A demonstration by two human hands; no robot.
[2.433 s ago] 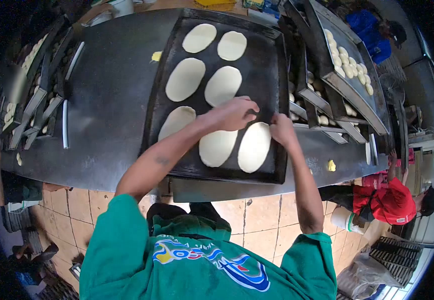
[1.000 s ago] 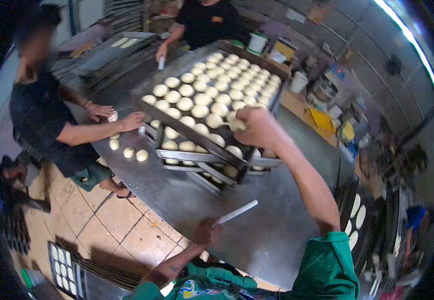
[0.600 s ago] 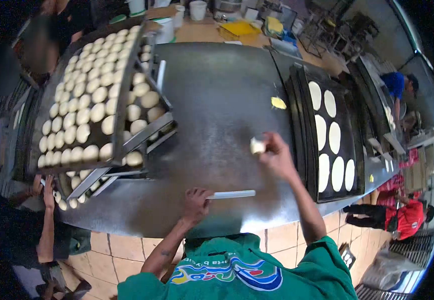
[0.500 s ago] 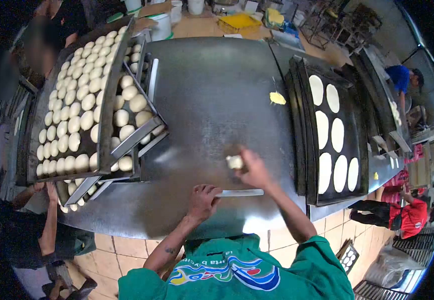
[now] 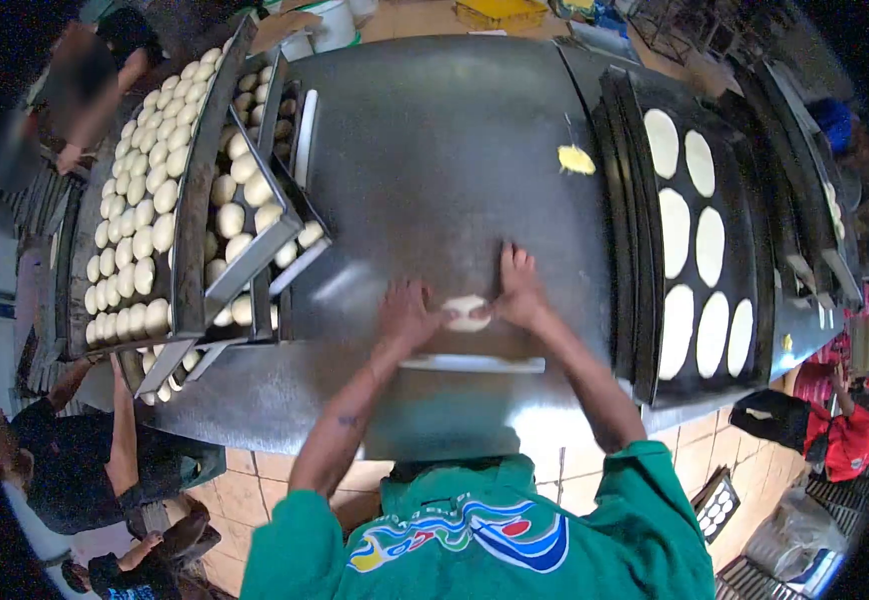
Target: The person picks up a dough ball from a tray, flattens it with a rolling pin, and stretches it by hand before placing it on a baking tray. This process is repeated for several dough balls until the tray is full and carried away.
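Observation:
A small flattened round of pale dough (image 5: 468, 315) lies on the metal worktop, between my two hands. My left hand (image 5: 407, 314) is just left of it, fingers stretched out and thumb pressing on the dough's left side. From the other side, my right hand (image 5: 522, 290) touches the dough with its thumb; its fingers point away from me, off the dough. Nearer to me, a thin white rolling pin (image 5: 475, 364) lies crosswise on the worktop, apart from both hands.
Stacked trays of dough balls (image 5: 145, 225) stand on the left. To the right, a dark tray (image 5: 690, 210) carries several flat dough ovals (image 5: 710, 245). A yellow lump (image 5: 576, 160) lies on the worktop (image 5: 435, 150) near that tray. Other people are at both sides.
My left hand has let go of the rolling pin and moved up to the dough. The dough, held in my right hand before, now lies on the worktop under both thumbs.

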